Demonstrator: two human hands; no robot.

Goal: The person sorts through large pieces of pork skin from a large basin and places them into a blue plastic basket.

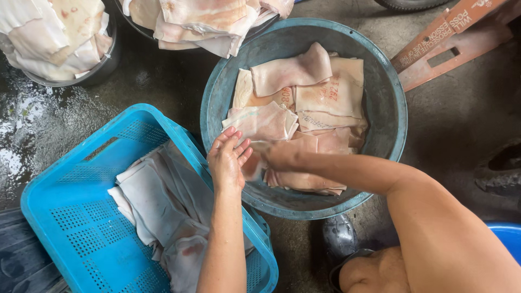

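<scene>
The left hand hovers with fingers spread, empty, at the rim of the round teal basin. The right hand closes on a pale pork-skin sheet in the basin, just beside the blue basket.

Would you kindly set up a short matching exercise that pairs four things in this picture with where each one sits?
Things:
1. Blue basket
2. Round teal basin
3. Dark metal bowl
4. Orange crate

Places:
A. top right corner
B. lower left, under the left forearm
C. top left corner, heaped with pale slabs
D. centre, where both hands reach

Pairs: 1-B, 2-D, 3-C, 4-A
</scene>
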